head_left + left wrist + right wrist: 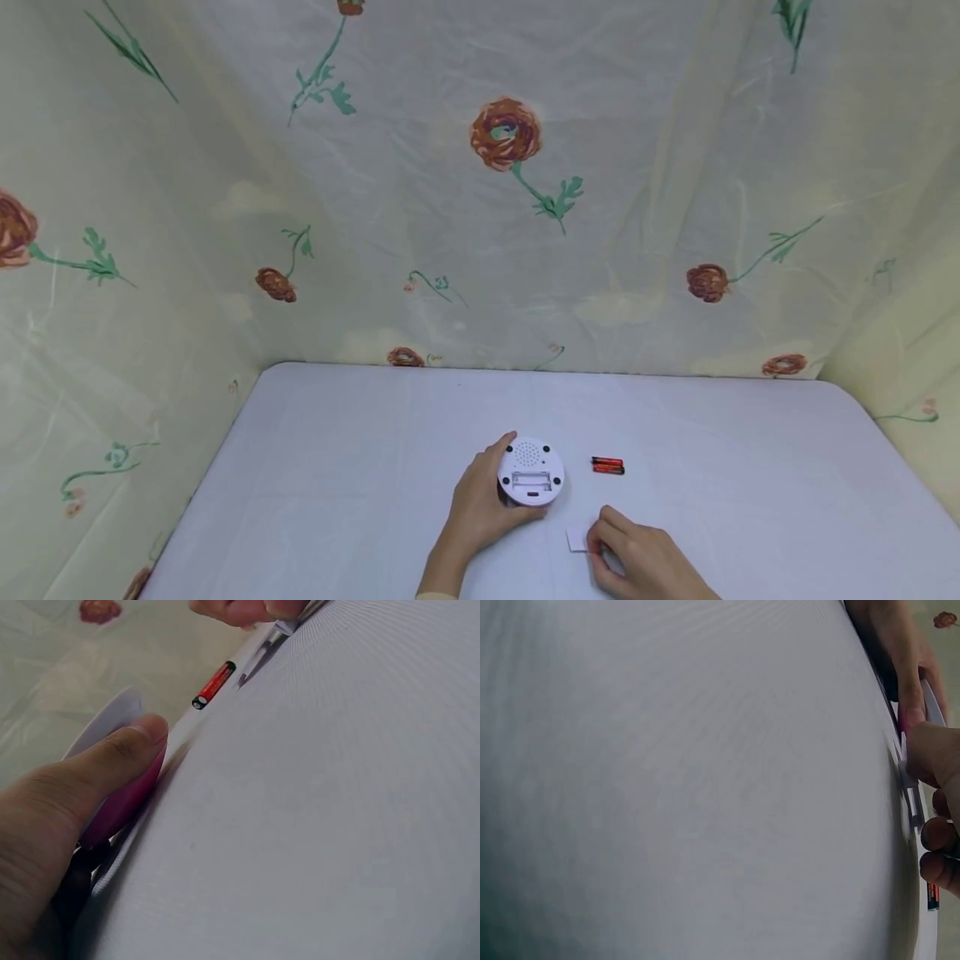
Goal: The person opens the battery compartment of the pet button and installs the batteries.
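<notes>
My left hand (480, 504) grips a round white device (527, 452) by its edge, thumb on the near side and fingers round the far side. The device's underside faces up, with speaker holes, dark feet and an uncovered battery compartment (532, 481) that looks empty. Its side is magenta (127, 799) in the left wrist view. My right hand (637, 550) pinches a small flat white piece (577, 540) close to the tabletop; the fingers hide part of it. Two red-and-black batteries (607, 466) lie side by side beyond the right hand.
A white-covered table (337, 467) lies under everything. Floral curtain fabric (600, 292) hangs behind it and along both sides. The table's far edge runs well beyond the hands.
</notes>
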`<state>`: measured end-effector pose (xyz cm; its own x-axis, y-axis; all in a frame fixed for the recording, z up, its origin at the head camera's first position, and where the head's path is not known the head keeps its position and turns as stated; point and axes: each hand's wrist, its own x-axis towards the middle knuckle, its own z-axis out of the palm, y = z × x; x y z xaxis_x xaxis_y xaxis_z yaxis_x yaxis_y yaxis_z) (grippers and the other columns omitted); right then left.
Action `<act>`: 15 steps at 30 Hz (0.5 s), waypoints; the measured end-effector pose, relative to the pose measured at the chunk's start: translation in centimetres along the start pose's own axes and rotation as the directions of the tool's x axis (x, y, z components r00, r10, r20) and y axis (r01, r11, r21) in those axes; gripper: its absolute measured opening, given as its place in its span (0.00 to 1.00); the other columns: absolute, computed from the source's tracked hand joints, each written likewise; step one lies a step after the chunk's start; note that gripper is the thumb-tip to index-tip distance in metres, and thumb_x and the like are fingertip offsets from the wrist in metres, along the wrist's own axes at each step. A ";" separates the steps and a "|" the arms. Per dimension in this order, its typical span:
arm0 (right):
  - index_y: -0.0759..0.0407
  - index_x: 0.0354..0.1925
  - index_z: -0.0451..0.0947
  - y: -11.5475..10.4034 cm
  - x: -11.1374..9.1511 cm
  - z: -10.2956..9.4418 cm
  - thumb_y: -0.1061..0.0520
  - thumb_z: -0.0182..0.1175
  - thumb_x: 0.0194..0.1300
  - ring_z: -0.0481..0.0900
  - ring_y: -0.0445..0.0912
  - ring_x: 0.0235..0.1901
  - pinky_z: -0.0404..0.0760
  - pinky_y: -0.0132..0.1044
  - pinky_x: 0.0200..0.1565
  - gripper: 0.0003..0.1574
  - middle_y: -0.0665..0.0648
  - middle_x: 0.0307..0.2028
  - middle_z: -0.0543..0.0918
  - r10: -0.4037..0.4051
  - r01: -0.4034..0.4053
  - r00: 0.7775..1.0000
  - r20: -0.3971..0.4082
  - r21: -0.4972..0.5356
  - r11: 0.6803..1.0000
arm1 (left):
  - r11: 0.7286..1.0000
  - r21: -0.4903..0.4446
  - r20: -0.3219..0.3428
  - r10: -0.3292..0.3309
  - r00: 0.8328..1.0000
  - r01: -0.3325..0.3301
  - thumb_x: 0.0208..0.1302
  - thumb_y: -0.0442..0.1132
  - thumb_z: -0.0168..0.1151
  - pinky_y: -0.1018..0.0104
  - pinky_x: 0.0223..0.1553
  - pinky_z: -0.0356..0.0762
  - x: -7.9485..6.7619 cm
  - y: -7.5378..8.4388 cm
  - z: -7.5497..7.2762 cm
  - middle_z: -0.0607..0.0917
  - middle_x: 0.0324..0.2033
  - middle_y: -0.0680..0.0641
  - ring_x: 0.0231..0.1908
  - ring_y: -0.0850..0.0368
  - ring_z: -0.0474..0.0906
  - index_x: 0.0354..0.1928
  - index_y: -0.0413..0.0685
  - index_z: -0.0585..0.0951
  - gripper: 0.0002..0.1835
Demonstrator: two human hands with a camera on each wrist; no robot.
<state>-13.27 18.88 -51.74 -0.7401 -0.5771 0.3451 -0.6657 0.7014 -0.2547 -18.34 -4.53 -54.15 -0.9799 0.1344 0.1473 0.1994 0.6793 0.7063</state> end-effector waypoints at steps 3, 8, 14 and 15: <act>0.43 0.28 0.71 -0.2 -0.1 0.0 0.57 0.65 0.53 0.57 0.25 0.20 0.60 0.19 0.22 0.11 0.35 0.27 0.65 0.067 -0.069 0.996 0.058 0.043 0.997 | 1.000 -0.004 -0.004 -0.004 1.000 0.004 0.33 0.61 0.78 0.52 0.57 0.71 0.0 0.0 0.0 0.73 0.63 0.52 0.58 0.54 0.71 0.71 0.67 0.56 0.60; 0.42 0.30 0.70 -0.3 -0.1 -0.3 0.57 0.64 0.56 0.60 0.26 0.20 0.63 0.22 0.23 0.12 0.35 0.25 0.64 0.176 -0.192 0.974 0.145 0.104 0.976 | 1.000 -0.018 -0.011 -0.016 1.000 0.016 0.33 0.61 0.78 0.53 0.53 0.73 0.0 0.0 0.1 0.76 0.59 0.52 0.55 0.55 0.73 0.71 0.65 0.57 0.59; 0.44 0.33 0.72 1.4 0.3 -0.4 0.62 0.63 0.57 0.64 0.28 0.21 0.66 0.23 0.24 0.13 0.35 0.21 0.66 0.293 -0.290 0.956 0.018 0.210 0.934 | 1.000 -0.003 -0.016 -0.016 1.000 0.016 0.34 0.60 0.78 0.53 0.54 0.73 0.5 0.3 0.1 0.75 0.59 0.53 0.55 0.57 0.72 0.69 0.63 0.60 0.57; 0.45 0.33 0.73 2.0 0.4 -0.3 0.63 0.63 0.57 0.64 0.28 0.22 0.67 0.23 0.24 0.13 0.36 0.21 0.67 0.311 -0.300 0.950 -0.015 0.221 0.928 | 1.000 0.002 -0.015 -0.020 1.000 0.020 0.34 0.60 0.78 0.54 0.54 0.73 0.6 0.4 0.1 0.75 0.59 0.53 0.55 0.57 0.72 0.70 0.63 0.59 0.57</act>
<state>-14.87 20.14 -51.82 -0.9089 -0.3243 0.2620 -0.4166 0.7314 -0.5398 -18.87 -4.12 -53.85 -0.9835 0.1105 0.1433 0.1799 0.6835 0.7074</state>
